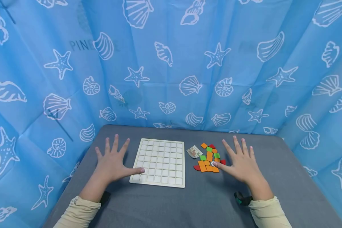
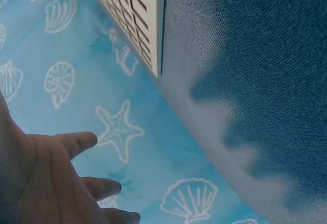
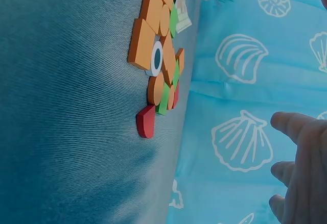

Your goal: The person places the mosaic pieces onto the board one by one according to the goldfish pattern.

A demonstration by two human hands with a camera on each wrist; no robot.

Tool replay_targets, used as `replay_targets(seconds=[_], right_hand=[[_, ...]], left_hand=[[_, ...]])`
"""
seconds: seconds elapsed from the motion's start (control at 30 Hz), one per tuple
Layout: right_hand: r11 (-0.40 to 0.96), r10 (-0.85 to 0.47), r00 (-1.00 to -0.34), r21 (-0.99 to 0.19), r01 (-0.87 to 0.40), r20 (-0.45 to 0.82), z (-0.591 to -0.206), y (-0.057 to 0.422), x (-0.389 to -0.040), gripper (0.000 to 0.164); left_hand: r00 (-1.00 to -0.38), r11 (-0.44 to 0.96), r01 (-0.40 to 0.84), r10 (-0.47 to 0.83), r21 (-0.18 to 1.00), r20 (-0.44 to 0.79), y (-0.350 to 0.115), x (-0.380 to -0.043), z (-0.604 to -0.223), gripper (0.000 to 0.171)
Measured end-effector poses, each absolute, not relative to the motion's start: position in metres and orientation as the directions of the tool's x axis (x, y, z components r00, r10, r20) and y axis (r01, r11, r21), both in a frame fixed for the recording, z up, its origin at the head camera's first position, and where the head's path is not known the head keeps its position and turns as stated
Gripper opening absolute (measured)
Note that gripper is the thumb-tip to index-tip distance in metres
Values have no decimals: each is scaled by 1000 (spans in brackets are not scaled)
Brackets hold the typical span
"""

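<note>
Both hands are spread above the grey table, fingers straight, holding nothing. The left hand (image 1: 110,166) is beside a white gridded board (image 1: 162,164), its thumb overlapping the board's left side in the head view. To the right of the board lies a loose cluster of flat pieces: orange squares (image 1: 209,156), orange discs, green squares (image 1: 203,157) and red rounded pieces (image 1: 197,167). The right hand (image 1: 242,166) hovers at the cluster's right, and its thumb overlaps a white ring (image 3: 155,58) in the head view. Part of the left palm shows in the left wrist view.
A small printed card (image 1: 194,152) with a brownish grid pattern lies between the board and the pieces. A blue curtain (image 1: 165,79) with white shells and starfish hangs behind and along both sides of the table (image 1: 171,209). A dark band (image 1: 243,199) circles the right wrist.
</note>
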State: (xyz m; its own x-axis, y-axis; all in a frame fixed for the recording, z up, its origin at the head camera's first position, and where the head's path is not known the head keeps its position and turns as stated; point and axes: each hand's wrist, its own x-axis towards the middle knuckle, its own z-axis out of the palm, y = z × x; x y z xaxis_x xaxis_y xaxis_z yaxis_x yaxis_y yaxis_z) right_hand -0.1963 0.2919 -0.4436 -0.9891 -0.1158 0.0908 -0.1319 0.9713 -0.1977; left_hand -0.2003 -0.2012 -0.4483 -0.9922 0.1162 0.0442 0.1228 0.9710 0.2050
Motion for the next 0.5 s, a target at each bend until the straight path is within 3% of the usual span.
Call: replay_targets(seconds=[0.3,0.4,0.5], right_hand=[[975,-119,-990,-177,-132,81,-441,289,-198,110],[980,-116,-992,-158,-123,51,-442,289,-199,104],[983,-104,-994,-157,-98,-34,-444,291,-201,91]], left_hand=[[-988,969,144,131,201,76,-200,-200,-449,145],[-989,972,147,138,185,59,-199,-200,-450,134],[-989,974,148,149,172,3,-198,-200,-451,110]])
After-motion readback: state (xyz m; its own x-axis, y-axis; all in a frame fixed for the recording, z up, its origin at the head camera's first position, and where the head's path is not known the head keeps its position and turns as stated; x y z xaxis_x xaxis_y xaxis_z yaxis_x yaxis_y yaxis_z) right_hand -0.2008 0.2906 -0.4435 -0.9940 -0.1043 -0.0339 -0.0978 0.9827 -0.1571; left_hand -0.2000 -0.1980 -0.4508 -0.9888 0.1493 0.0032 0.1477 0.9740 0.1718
